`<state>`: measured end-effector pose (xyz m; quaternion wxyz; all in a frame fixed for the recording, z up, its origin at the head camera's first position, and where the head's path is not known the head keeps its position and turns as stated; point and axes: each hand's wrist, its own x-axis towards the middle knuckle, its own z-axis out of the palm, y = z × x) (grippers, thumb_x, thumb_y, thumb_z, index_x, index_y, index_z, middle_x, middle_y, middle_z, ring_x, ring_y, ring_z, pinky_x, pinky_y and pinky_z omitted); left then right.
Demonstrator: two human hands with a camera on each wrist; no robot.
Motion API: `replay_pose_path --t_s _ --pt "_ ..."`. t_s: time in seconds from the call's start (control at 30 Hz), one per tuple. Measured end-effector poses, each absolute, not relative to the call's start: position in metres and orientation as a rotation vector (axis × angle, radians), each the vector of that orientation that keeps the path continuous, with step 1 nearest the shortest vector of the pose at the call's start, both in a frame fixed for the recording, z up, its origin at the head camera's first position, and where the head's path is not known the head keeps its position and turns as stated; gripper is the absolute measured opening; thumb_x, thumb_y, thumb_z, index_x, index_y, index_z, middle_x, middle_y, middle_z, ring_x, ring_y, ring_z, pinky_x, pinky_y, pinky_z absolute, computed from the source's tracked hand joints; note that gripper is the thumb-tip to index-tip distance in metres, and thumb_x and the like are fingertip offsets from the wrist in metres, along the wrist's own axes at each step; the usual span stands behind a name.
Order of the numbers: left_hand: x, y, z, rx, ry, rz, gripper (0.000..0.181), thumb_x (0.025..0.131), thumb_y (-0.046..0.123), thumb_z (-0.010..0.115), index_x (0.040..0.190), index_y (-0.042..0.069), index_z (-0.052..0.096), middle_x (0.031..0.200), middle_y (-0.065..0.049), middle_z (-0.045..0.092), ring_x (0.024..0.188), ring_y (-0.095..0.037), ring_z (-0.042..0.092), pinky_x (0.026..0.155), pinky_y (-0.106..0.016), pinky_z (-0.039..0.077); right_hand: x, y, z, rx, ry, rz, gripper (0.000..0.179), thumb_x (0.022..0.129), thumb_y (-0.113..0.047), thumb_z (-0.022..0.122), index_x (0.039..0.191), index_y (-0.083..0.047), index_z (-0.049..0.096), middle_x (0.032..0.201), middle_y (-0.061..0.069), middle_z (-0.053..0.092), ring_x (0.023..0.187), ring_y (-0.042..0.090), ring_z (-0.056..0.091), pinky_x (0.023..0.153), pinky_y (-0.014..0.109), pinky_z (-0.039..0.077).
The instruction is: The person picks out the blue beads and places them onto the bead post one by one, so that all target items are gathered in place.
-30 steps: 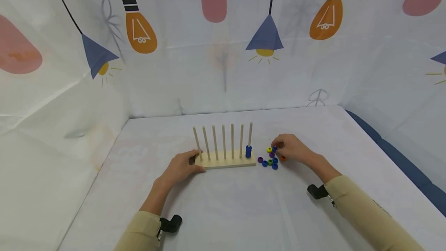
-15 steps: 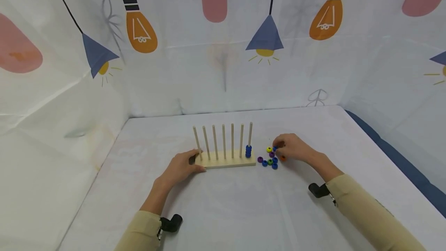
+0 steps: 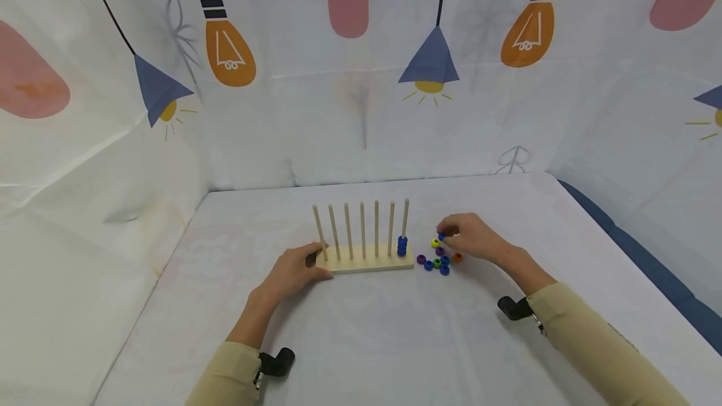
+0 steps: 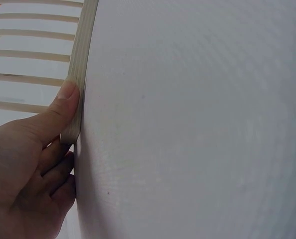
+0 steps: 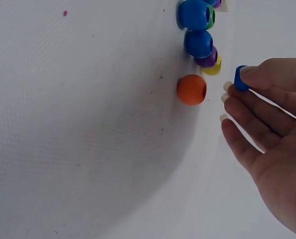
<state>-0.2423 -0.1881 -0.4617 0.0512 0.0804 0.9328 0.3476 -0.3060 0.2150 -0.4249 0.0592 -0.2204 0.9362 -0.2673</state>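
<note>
A wooden peg board (image 3: 361, 262) with a row of several upright pegs stands on the table. Blue beads (image 3: 402, 246) are stacked on its rightmost peg; the other pegs are bare. My left hand (image 3: 294, 272) grips the board's left end, its thumb (image 4: 67, 92) along the front edge. To the right of the board, my right hand (image 3: 472, 235) pinches a blue bead (image 5: 241, 78) between thumb and fingers, raised off the table. Beneath and beside that hand lie loose beads, among them a yellow bead (image 3: 435, 243), a green bead (image 3: 437, 263) and an orange bead (image 5: 191, 89).
A purple bead (image 3: 421, 259) lies nearest the board's right end, with a blue bead (image 3: 445, 270) at the front of the loose group. White cloth covers the table (image 3: 361, 343). Behind it rises a white curtain (image 3: 304, 124) printed with lamps and bulbs.
My right hand has lifted the blue bead slightly and shifted a little to the left, over the yellow bead. My left hand keeps its grip on the peg board.
</note>
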Motion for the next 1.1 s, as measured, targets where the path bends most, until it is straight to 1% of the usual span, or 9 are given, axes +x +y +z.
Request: replay_pose_path --t_s 0.2,0.37,0.63,0.9,1.1 --pt "-0.241 -0.188 -0.462 0.249 2.843 1.048 0.071 0.082 0.04 0.08 0.143 0.014 0.055 0.149 -0.012 0.053 0.143 -0.034 0.043 0.116 -0.052 0.036 -0.303 0.212 -0.419 -0.749 2.866 -0.831 0.025 0.088 -0.004 0.064 0.111 -0.001 0.072 0.104 0.008 0.072 0.094 0.02 0.065 0.087 0.044 0.058" --pt "-0.242 -0.188 -0.461 0.256 2.852 1.034 0.07 0.082 0.04 0.08 0.143 0.014 0.056 0.148 -0.012 0.054 0.142 -0.034 0.044 0.116 -0.052 0.037 -0.302 0.209 -0.416 -0.819 2.868 -0.863 0.024 0.088 -0.002 0.065 0.11 0.001 0.072 0.104 0.009 0.073 0.094 0.021 0.067 0.089 0.048 0.057" --pt "-0.241 -0.187 -0.461 0.252 2.854 1.034 0.07 0.082 0.039 0.081 0.142 0.013 0.056 0.148 -0.012 0.054 0.142 -0.034 0.044 0.116 -0.052 0.037 -0.302 0.204 -0.412 -0.847 2.864 -0.901 0.023 0.089 -0.002 0.066 0.111 0.001 0.072 0.104 0.008 0.073 0.095 0.021 0.066 0.091 0.051 0.056" --pt "-0.241 -0.186 -0.46 0.247 2.855 1.024 0.07 0.082 0.039 0.08 0.143 0.014 0.056 0.148 -0.012 0.054 0.142 -0.034 0.044 0.116 -0.052 0.036 -0.299 0.201 -0.404 -0.889 2.851 -0.941 0.023 0.089 -0.001 0.067 0.112 0.001 0.071 0.106 0.009 0.072 0.096 0.021 0.067 0.09 0.05 0.057" --pt "-0.241 -0.186 -0.46 0.243 2.853 1.031 0.071 0.082 0.039 0.081 0.143 0.013 0.055 0.148 -0.012 0.053 0.142 -0.034 0.044 0.116 -0.053 0.036 -0.299 0.198 -0.4 -0.91 2.853 -0.968 0.022 0.089 -0.002 0.068 0.111 -0.002 0.072 0.105 0.007 0.072 0.096 0.02 0.067 0.087 0.042 0.059"
